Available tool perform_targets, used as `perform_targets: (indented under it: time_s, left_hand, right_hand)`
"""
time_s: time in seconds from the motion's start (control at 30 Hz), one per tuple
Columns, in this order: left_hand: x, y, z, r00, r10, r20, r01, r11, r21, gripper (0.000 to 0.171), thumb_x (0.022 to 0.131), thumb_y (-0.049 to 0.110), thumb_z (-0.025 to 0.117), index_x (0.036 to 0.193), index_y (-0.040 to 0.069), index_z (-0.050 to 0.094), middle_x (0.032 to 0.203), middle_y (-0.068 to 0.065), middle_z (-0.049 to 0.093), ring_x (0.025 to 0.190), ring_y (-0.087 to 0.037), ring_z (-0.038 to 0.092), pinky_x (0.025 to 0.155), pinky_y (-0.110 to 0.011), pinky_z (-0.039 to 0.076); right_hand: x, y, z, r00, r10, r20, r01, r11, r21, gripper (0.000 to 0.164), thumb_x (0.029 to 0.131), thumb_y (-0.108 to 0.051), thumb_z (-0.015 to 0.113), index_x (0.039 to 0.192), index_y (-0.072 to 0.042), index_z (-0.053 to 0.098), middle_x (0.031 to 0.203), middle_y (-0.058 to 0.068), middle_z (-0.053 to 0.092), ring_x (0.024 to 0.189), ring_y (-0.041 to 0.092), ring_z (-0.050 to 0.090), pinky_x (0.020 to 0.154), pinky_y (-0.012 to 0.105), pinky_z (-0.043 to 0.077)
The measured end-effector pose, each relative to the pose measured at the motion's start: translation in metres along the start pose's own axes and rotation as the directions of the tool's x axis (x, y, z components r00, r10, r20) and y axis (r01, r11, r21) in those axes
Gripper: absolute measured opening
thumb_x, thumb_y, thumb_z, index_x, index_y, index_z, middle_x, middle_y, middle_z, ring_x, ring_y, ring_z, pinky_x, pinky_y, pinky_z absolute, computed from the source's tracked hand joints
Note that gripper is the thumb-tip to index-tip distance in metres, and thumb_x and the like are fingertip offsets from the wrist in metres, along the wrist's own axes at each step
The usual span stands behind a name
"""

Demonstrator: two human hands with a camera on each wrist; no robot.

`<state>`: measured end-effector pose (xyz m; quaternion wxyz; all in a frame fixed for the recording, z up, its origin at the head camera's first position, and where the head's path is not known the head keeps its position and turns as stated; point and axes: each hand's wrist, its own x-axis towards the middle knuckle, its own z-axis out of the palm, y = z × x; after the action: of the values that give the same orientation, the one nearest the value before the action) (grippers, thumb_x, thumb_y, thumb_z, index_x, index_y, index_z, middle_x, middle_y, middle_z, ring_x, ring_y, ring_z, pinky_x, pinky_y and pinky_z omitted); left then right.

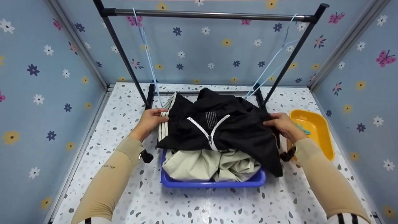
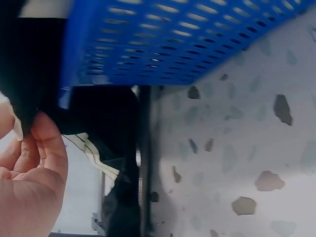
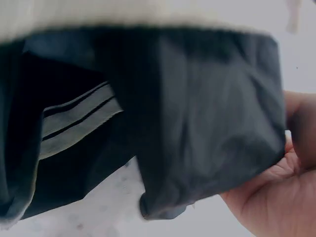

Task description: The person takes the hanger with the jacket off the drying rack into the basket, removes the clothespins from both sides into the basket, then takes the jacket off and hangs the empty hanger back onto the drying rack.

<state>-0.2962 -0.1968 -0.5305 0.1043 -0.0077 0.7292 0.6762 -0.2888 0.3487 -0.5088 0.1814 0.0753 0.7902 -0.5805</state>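
A black jacket (image 1: 242,130) with a partly unzipped white zipper and white stripes lies spread over a blue basket (image 1: 214,184). My left hand (image 1: 149,123) pinches its striped edge at the left, thumb on top, and the left wrist view shows that hand (image 2: 39,168) gripping the dark cloth beside the basket. At the right edge of the jacket, my right hand (image 1: 286,125) pinches the black fabric between thumb and fingers. In the right wrist view the hand (image 3: 276,192) is partly hidden behind the cloth. Pale green fabric (image 1: 192,165) bulges from the basket's front.
Behind the basket stands a black metal rack (image 1: 214,14) with light blue cords (image 1: 148,59) looped over its bar. A yellow tray (image 1: 321,133) holding small teal items (image 1: 303,129) sits at the right. Flower-patterned walls enclose the speckled floor (image 1: 174,205) on three sides.
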Motion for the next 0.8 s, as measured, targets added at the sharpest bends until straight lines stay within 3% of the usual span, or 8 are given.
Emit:
perform_targets:
  time_s: [0.1,0.2,0.3,0.37,0.53,0.63,0.73,0.8]
  left_hand:
    - [-0.004,0.007,-0.001,0.999,-0.025,0.045,0.027,0.999,-0.045,0.044,0.101,-0.001,0.069,0.143,-0.013,0.061,0.095,0.011,0.076,0.08,-0.002,0.069,0.077,-0.019,0.059]
    - [-0.008,0.013,0.0,0.991,-0.056,0.122,0.073,0.988,-0.138,0.028,0.107,0.002,0.062,0.133,-0.007,0.069,0.092,0.008,0.076,0.08,-0.005,0.071,0.077,-0.021,0.06]
    - [-0.013,0.016,0.003,0.979,-0.069,0.193,0.109,0.973,-0.202,0.015,0.111,0.007,0.058,0.11,0.005,0.073,0.086,0.005,0.073,0.079,-0.007,0.07,0.075,-0.023,0.06]
    - [-0.016,0.016,0.005,0.975,-0.061,0.213,0.104,0.974,-0.2,0.02,0.112,0.01,0.058,0.099,0.012,0.073,0.087,0.004,0.07,0.081,-0.009,0.067,0.076,-0.023,0.059]
    - [-0.03,0.017,0.009,0.962,0.065,0.264,-0.046,0.996,-0.079,0.031,0.111,0.01,0.059,0.088,0.02,0.078,0.142,-0.01,0.067,0.139,-0.022,0.054,0.12,-0.033,0.041]
    - [-0.041,0.018,0.01,0.928,0.146,0.344,-0.15,0.989,-0.015,0.03,0.109,0.009,0.061,0.091,0.022,0.08,0.168,-0.021,0.046,0.162,-0.037,0.032,0.132,-0.046,0.024]
    - [-0.052,0.024,0.013,0.881,0.183,0.436,-0.221,0.975,0.035,0.023,0.108,0.009,0.063,0.101,0.018,0.083,0.168,-0.023,0.046,0.162,-0.04,0.033,0.13,-0.042,0.031]
    - [-0.058,0.029,0.016,0.835,0.2,0.513,-0.276,0.958,0.075,0.018,0.106,0.011,0.066,0.112,0.011,0.083,0.167,-0.021,0.048,0.16,-0.039,0.037,0.125,-0.032,0.038]
  right_hand:
    - [-0.005,-0.011,-0.001,0.999,-0.046,-0.019,0.048,0.989,0.138,0.017,0.1,-0.002,0.074,0.113,-0.01,0.081,0.099,-0.009,0.078,0.089,0.006,0.073,0.082,0.02,0.062]
    - [-0.012,-0.023,0.001,0.996,-0.084,-0.022,0.086,0.971,0.224,0.025,0.1,-0.001,0.073,0.095,-0.023,0.082,0.096,-0.009,0.078,0.088,0.007,0.074,0.081,0.021,0.062]
    - [-0.019,-0.033,0.006,0.993,-0.115,-0.006,0.112,0.949,0.295,0.03,0.101,0.003,0.071,0.094,-0.024,0.083,0.097,-0.007,0.079,0.088,0.008,0.074,0.081,0.022,0.063]
    - [-0.024,-0.039,0.011,0.99,-0.141,0.006,0.131,0.937,0.325,0.032,0.1,0.006,0.069,0.094,-0.022,0.083,0.097,-0.006,0.079,0.087,0.009,0.074,0.081,0.022,0.062]
    - [-0.035,-0.053,0.026,0.973,-0.225,0.045,0.198,0.923,0.331,0.036,0.1,0.011,0.065,0.095,-0.02,0.083,0.096,-0.004,0.078,0.087,0.01,0.072,0.081,0.022,0.062]
    - [-0.042,-0.062,0.037,0.954,-0.292,0.069,0.258,0.916,0.308,0.038,0.099,0.013,0.065,0.097,-0.02,0.084,0.097,-0.004,0.079,0.087,0.01,0.073,0.081,0.023,0.063]
    - [-0.051,-0.071,0.05,0.928,-0.362,0.095,0.332,0.913,0.237,0.039,0.098,0.013,0.066,0.1,-0.021,0.085,0.098,-0.007,0.081,0.087,0.008,0.073,0.08,0.022,0.062]
    - [-0.057,-0.076,0.058,0.91,-0.398,0.115,0.379,0.911,0.161,0.035,0.098,0.011,0.067,0.105,-0.019,0.085,0.098,-0.01,0.081,0.088,0.005,0.073,0.08,0.02,0.061]
